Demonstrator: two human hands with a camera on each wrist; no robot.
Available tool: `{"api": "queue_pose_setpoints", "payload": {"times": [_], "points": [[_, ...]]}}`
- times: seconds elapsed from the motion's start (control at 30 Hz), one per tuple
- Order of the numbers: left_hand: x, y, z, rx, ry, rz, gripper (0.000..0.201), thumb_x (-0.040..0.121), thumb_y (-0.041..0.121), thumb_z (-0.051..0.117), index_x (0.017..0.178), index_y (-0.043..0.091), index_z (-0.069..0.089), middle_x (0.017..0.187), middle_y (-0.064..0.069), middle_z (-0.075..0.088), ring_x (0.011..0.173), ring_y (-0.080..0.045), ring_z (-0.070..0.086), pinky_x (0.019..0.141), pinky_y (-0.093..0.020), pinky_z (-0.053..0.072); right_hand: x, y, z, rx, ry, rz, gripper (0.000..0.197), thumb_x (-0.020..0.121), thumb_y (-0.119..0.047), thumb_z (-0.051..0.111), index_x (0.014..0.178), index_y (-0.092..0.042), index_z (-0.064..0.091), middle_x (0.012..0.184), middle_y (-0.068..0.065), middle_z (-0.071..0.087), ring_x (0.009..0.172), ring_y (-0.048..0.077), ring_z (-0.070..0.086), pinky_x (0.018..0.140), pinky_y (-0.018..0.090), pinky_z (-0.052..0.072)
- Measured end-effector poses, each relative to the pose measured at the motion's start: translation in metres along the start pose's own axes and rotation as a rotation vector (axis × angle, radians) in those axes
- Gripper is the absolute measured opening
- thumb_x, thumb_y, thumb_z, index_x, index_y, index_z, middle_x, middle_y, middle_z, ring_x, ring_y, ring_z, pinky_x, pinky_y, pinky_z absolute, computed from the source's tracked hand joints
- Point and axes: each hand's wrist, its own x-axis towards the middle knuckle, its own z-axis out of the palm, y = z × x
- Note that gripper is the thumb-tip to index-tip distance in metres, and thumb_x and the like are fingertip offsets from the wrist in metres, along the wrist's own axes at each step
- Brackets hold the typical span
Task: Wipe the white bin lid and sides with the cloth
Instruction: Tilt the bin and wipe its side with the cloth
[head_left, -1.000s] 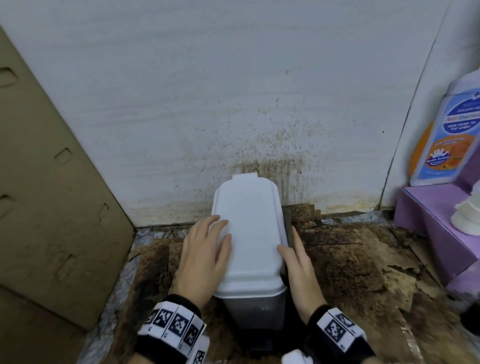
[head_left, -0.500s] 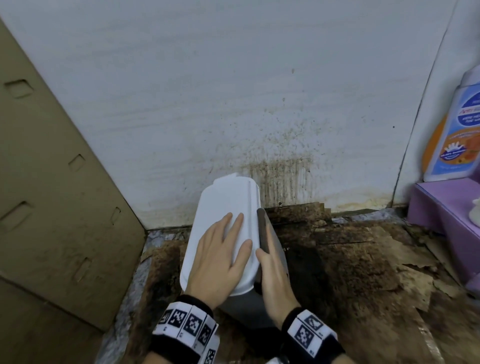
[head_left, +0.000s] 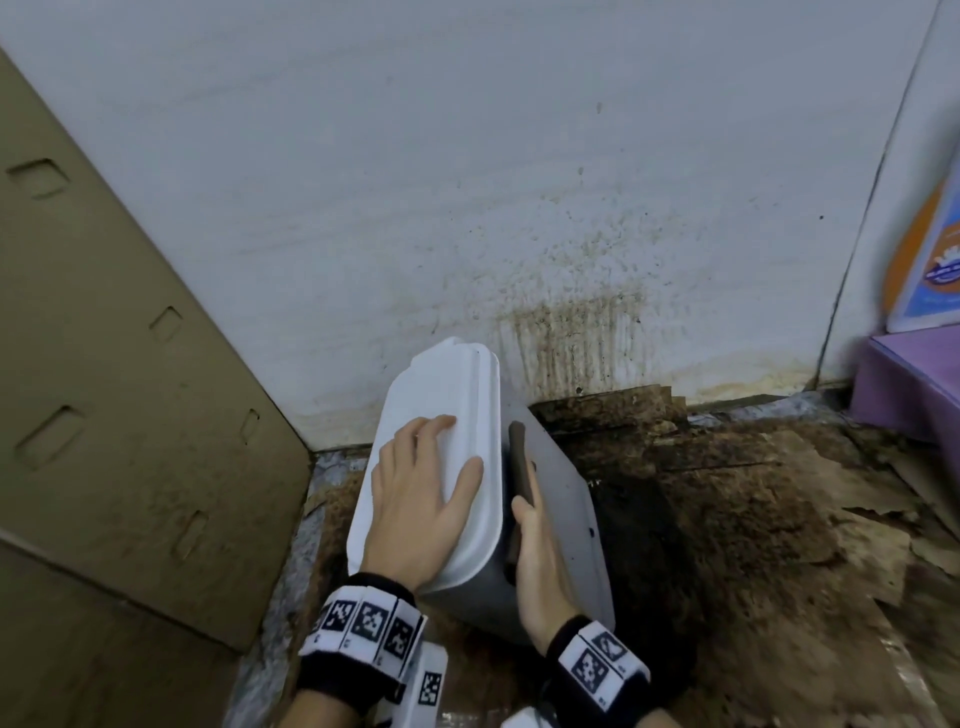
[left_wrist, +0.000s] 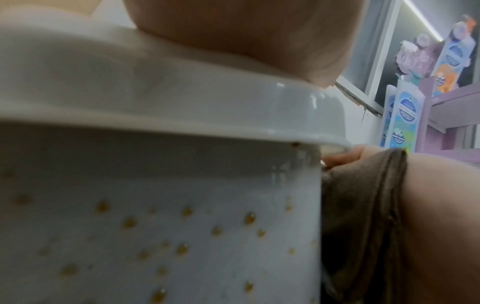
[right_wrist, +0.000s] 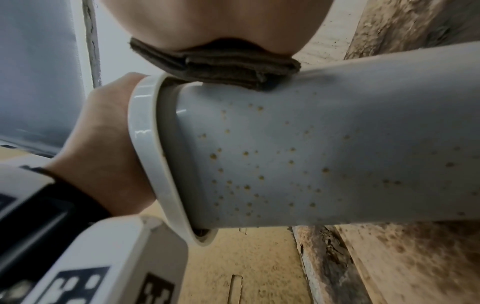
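The white bin (head_left: 566, 525) leans left on the dirty floor, its lid (head_left: 457, 410) closed. My left hand (head_left: 421, 499) lies flat on the lid with fingers spread. My right hand (head_left: 537, 566) presses a folded brown cloth (head_left: 521, 462) flat against the bin's right side, just under the lid rim; its fingers are hidden behind the cloth. In the right wrist view the cloth (right_wrist: 221, 70) sits between my palm and the bin wall (right_wrist: 311, 156), which is dotted with brown spots. The left wrist view shows the lid rim (left_wrist: 182, 115) and the cloth (left_wrist: 363, 205).
A stained white wall (head_left: 519, 182) stands right behind the bin. A cardboard panel (head_left: 114, 389) leans at the left. At the right edge is a purple shelf (head_left: 914, 384) with a bottle (head_left: 930, 265). Torn, soiled cardboard (head_left: 753, 519) covers the floor.
The bin has tipped over to the left. My left hand slid further onto the lid top. My right hand with the cloth moved along the bin's right side toward me.
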Motion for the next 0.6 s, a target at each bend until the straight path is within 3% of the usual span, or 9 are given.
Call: {"api": "queue_pose_setpoints", "payload": {"times": [0.13, 0.23, 0.3, 0.47, 0.6], "points": [[-0.002, -0.008, 0.000, 0.013, -0.003, 0.016, 0.064, 0.094, 0.061, 0.028, 0.151, 0.032, 0.029, 0.150, 0.010, 0.033, 0.143, -0.011, 0.025, 0.118, -0.040, 0.023, -0.005, -0.006, 0.011, -0.034, 0.015, -0.090, 0.065, 0.091, -0.054, 0.032, 0.155, -0.049, 0.020, 0.160, -0.031, 0.024, 0.148, -0.008, 0.020, 0.127, 0.039, 0.017], [-0.002, -0.006, 0.001, 0.051, -0.026, 0.029, 0.067, 0.094, 0.059, 0.020, 0.155, 0.032, 0.024, 0.158, 0.011, 0.026, 0.146, -0.009, 0.021, 0.120, -0.037, 0.019, -0.009, -0.013, 0.023, -0.204, 0.003, -0.195, 0.057, 0.098, -0.040, 0.026, 0.149, -0.059, 0.007, 0.158, -0.043, 0.007, 0.149, -0.013, 0.005, 0.126, 0.032, 0.008], [-0.001, -0.008, 0.002, 0.079, -0.037, 0.039, 0.068, 0.095, 0.056, 0.014, 0.157, 0.031, 0.022, 0.161, 0.011, 0.024, 0.147, -0.007, 0.019, 0.121, -0.035, 0.016, -0.005, -0.017, 0.024, -0.276, -0.018, -0.201, 0.056, 0.099, -0.040, 0.024, 0.145, -0.062, 0.003, 0.156, -0.046, 0.000, 0.148, -0.015, 0.000, 0.127, 0.032, 0.005], [0.000, -0.011, 0.000, 0.099, -0.061, 0.057, 0.068, 0.094, 0.052, 0.007, 0.158, 0.029, 0.018, 0.163, 0.011, 0.020, 0.146, -0.001, 0.012, 0.119, -0.024, 0.005, 0.032, -0.029, 0.008, -0.387, -0.180, -0.135, 0.057, 0.106, -0.041, 0.022, 0.157, -0.043, -0.004, 0.163, -0.030, -0.007, 0.148, -0.014, -0.006, 0.128, 0.033, 0.001], [0.002, -0.012, -0.001, 0.081, -0.086, 0.040, 0.070, 0.093, 0.056, 0.005, 0.159, 0.033, 0.013, 0.163, 0.016, 0.016, 0.147, 0.001, 0.009, 0.121, -0.029, 0.007, 0.067, -0.046, -0.006, -0.571, -0.316, -0.083, 0.060, 0.109, -0.041, 0.021, 0.158, -0.031, -0.013, 0.165, -0.019, -0.016, 0.150, -0.006, -0.011, 0.128, 0.034, 0.000]]}}
